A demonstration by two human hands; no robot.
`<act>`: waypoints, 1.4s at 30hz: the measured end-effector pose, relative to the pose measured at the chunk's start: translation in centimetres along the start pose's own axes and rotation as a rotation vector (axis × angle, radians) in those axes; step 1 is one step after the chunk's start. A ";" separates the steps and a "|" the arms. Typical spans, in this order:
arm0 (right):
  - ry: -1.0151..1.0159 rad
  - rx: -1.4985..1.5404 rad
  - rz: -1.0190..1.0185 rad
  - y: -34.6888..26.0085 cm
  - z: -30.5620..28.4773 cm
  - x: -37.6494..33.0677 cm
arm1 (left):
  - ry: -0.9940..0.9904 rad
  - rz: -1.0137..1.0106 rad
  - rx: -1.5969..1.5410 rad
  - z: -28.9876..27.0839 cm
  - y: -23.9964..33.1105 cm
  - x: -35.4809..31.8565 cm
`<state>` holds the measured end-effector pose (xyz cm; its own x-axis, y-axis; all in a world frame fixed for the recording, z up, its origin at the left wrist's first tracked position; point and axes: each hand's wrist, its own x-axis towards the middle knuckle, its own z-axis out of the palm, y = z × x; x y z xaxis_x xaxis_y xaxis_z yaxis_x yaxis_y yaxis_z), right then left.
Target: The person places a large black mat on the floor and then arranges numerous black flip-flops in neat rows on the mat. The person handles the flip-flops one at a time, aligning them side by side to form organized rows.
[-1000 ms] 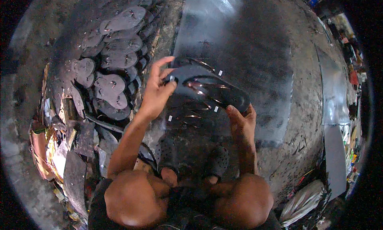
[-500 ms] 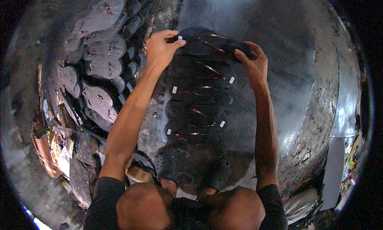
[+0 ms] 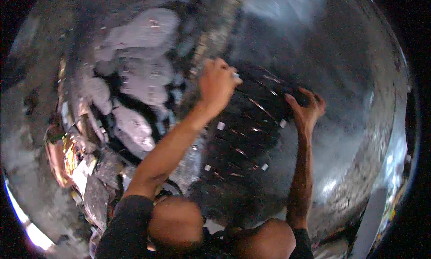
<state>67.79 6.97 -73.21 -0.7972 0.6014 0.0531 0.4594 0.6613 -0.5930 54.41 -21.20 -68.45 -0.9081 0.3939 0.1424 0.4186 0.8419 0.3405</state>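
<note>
Rows of black flip-flops [image 3: 244, 144] with shiny copper-toned strap trim and small white tags lie on the dark floor before me. At the far end of the rows, my left hand [image 3: 217, 86] is closed on the edge of a black flip-flop [image 3: 256, 79], a white tag showing at its fingertips. My right hand [image 3: 307, 107] is at the right end of that far row, thumb and fingers apart. Motion blur and the dark soles hide exactly where the fingers meet the flip-flop.
A big heap of greyish flip-flops or soles [image 3: 146, 79] lies to the left. Scraps and crumpled wrappings [image 3: 76, 164] sit at lower left. A dark smooth sheet [image 3: 345, 79] spreads to the right, with a pale board [image 3: 370, 227] near the right rim. My knees show below.
The whole view has shifted and blurred, so the rows and heap appear further right and lower. My left hand stays at the far flip-flop; my right hand's fingers look more spread.
</note>
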 end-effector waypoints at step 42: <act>-0.462 0.979 0.380 -6.0 -6.1 15.8 | -0.552 -0.550 -1.535 -7.4 2.7 17.4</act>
<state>54.79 15.23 -63.95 -0.8330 0.3313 -0.4431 0.3610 -0.2815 -0.8891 39.67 -14.80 -58.14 -0.6795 0.5497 -0.4859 -0.6096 -0.0546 0.7908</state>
